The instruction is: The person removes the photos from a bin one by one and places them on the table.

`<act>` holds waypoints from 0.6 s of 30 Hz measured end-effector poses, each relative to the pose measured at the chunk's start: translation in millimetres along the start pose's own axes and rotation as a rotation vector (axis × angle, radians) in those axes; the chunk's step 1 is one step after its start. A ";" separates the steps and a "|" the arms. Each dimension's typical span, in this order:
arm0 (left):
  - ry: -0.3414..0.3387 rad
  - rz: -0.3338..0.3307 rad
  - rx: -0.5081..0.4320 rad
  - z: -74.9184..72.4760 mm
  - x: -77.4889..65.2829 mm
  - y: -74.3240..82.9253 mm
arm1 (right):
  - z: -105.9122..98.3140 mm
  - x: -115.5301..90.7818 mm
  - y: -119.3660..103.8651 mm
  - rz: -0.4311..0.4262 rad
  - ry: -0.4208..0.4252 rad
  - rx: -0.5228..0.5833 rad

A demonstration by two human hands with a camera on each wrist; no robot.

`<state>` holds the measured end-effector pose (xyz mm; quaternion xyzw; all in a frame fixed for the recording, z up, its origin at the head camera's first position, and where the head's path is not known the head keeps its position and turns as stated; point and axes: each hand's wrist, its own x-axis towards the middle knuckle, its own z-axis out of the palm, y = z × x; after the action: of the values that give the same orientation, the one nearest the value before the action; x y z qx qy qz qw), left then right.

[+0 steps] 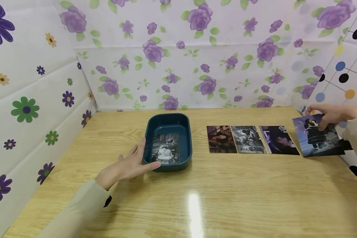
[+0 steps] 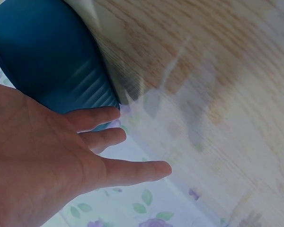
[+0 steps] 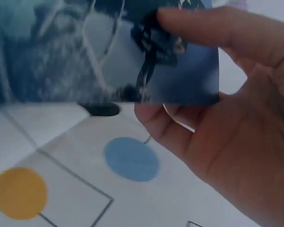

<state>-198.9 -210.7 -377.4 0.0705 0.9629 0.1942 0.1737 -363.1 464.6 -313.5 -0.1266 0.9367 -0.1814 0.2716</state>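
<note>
My right hand (image 1: 330, 114) pinches a dark blue picture card (image 1: 307, 137) at the right end of a row, thumb on its face and fingers behind, as the right wrist view also shows. Left of it lie a purple card (image 1: 278, 140), a grey card (image 1: 248, 139) and a reddish-brown card (image 1: 221, 139). My left hand (image 1: 129, 163) rests against the near left side of a dark teal tray (image 1: 186, 142), fingers stretched out and thumb over the near rim. Inside the tray lies a black-and-white picture card (image 1: 166, 148). In the left wrist view the palm (image 2: 42, 156) is beside the tray's wall.
The wooden table (image 1: 154, 205) carries everything. A cloth with purple roses (image 1: 172, 76) hangs along its back edge. Flowered cloth (image 1: 32, 115) stands on the left, and dotted cloth (image 1: 345, 66) on the right, close behind my right hand.
</note>
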 end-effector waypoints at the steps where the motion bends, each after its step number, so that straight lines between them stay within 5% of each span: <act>1: 0.001 0.002 -0.001 0.1 0.1 -0.1 | 2.2 0.3 1.8 0.001 0.003 -0.006; 8: 0.009 0.008 0.002 -0.6 -0.3 -0.7 | 25.2 10.9 6.2 -0.058 0.209 -0.185; 18: -0.002 -0.006 0.002 0.7 -0.1 1.0 | 48.6 27.9 22.1 -0.052 0.362 -0.237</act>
<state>-198.4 -209.6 -377.6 0.0682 0.9631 0.1928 0.1753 -362.1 462.1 -373.7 -0.1472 0.9813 -0.0969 0.0774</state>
